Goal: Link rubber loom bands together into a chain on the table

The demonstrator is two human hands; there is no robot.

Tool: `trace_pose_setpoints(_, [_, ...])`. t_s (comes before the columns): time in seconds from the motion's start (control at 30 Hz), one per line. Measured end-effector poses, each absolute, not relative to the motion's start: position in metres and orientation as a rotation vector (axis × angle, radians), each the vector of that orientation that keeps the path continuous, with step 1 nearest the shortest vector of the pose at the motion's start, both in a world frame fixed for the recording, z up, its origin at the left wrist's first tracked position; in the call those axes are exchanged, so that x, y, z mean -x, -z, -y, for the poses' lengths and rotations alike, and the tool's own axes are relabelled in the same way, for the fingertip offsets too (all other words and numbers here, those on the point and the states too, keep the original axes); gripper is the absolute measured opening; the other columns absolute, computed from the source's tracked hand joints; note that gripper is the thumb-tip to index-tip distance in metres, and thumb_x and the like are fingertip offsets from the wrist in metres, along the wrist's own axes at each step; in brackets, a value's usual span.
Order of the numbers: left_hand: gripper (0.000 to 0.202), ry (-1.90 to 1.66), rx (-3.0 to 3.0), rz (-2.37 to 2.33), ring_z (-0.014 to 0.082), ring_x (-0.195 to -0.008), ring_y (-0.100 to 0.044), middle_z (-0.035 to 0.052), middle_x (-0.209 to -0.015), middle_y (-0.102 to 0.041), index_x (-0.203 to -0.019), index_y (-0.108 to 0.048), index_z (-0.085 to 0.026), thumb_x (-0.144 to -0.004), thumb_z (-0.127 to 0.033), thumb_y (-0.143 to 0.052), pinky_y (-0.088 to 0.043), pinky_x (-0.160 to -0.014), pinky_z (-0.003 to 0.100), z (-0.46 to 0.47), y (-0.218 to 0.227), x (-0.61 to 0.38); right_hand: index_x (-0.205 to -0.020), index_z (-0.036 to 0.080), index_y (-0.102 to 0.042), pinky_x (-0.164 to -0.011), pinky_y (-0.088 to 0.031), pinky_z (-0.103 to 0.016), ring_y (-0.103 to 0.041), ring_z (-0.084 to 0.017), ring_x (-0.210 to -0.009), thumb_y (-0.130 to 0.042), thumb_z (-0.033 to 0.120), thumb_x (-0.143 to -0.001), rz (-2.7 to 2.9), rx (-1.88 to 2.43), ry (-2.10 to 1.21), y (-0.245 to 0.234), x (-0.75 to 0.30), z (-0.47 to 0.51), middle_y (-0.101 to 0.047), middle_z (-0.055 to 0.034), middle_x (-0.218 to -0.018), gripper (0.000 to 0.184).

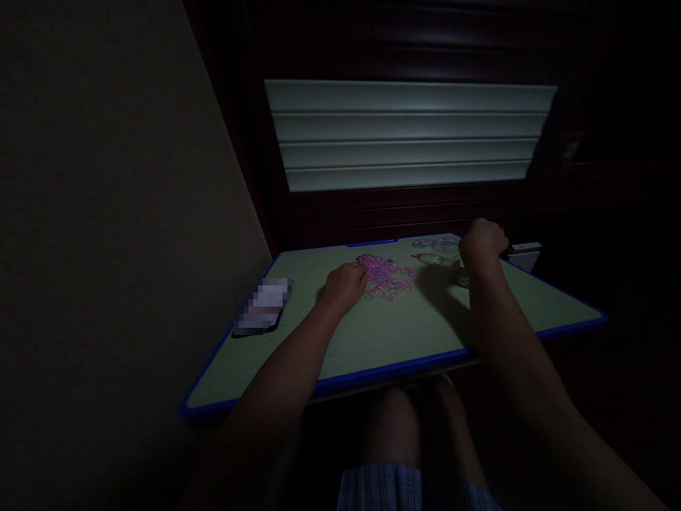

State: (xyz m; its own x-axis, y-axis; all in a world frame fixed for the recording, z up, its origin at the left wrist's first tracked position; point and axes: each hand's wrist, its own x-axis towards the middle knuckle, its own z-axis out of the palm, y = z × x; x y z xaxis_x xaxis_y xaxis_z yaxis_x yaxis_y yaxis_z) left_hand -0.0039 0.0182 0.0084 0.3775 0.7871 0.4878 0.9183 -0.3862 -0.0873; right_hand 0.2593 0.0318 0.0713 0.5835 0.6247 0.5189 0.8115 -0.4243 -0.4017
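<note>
A loose heap of small pink and purple loops [384, 275] lies near the middle of the table; I cannot tell whether they are elastic bands or clips. At its left edge rests my left hand [345, 287], its fingers curled together and touching the heap. What they hold, if anything, is hidden. My right hand [483, 240] is raised above the right part of the table, closed in a fist with its fingers turned away from view. Just left of and below that wrist, a clear plastic item [437, 260] and a small round greenish thing [462, 279] lie partly covered.
The pale green table [372, 341] has a blue rim. A blurred flat object [263, 306] lies at its left side. A wall [133, 177] stands close on the left, and a dark wooden panel with light slats [415, 135] rises behind. A white box-like thing [524, 255] is beyond the right edge.
</note>
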Motion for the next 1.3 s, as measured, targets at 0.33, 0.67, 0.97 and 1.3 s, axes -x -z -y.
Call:
trace_pose_setpoints(0.33, [0.026,0.530,2.285,1.509,0.0159,-0.086,-0.055,0.0052,-0.093,-0.061,-0.091,-0.059,-0.018,-0.082,-0.026,-0.036,-0.042,-0.073,0.026,-0.017,-0.009,0.003,-0.091,0.006,-0.062,-0.071,-0.043,-0.039,-0.056,-0.029,-0.091,-0.038,0.015,-0.081,1.212,2.141,0.408,-0.075,-0.250,-0.031,-0.059,-0.0243,-0.088,0.028])
trace_pose_setpoints(0.67, [0.026,0.527,2.287,1.556,0.0154,-0.087,-0.055,0.0054,-0.094,-0.061,-0.091,-0.059,-0.019,-0.082,-0.025,-0.036,-0.042,-0.075,0.025,-0.014,-0.013,0.001,-0.091,0.012,-0.063,-0.073,-0.041,-0.032,-0.058,-0.026,-0.088,-0.038,0.015,-0.079,1.594,1.971,0.375,-0.060,-0.220,-0.045,-0.061,-0.0197,-0.091,0.028])
trace_pose_setpoints(0.97, [0.025,0.572,2.279,1.497,0.0160,-0.085,-0.055,0.0055,-0.091,-0.061,-0.088,-0.059,-0.018,-0.082,-0.027,-0.036,-0.042,-0.073,0.026,-0.018,-0.009,0.003,-0.081,0.011,-0.066,-0.061,-0.036,-0.020,-0.058,-0.015,-0.073,-0.043,0.020,-0.073,2.005,1.729,0.074,-0.032,-0.190,-0.068,-0.066,-0.0109,-0.081,0.026])
trace_pose_setpoints(1.3, [0.026,0.590,2.265,1.525,0.0165,-0.087,-0.054,0.0065,-0.092,-0.060,-0.089,-0.059,-0.017,-0.083,-0.025,-0.035,-0.041,-0.075,0.027,-0.022,-0.008,0.002,-0.080,0.011,-0.067,-0.061,-0.036,-0.018,-0.058,-0.015,-0.075,-0.045,0.018,-0.071,1.997,1.686,-0.048,-0.013,-0.191,-0.085,-0.066,-0.0079,-0.079,0.025])
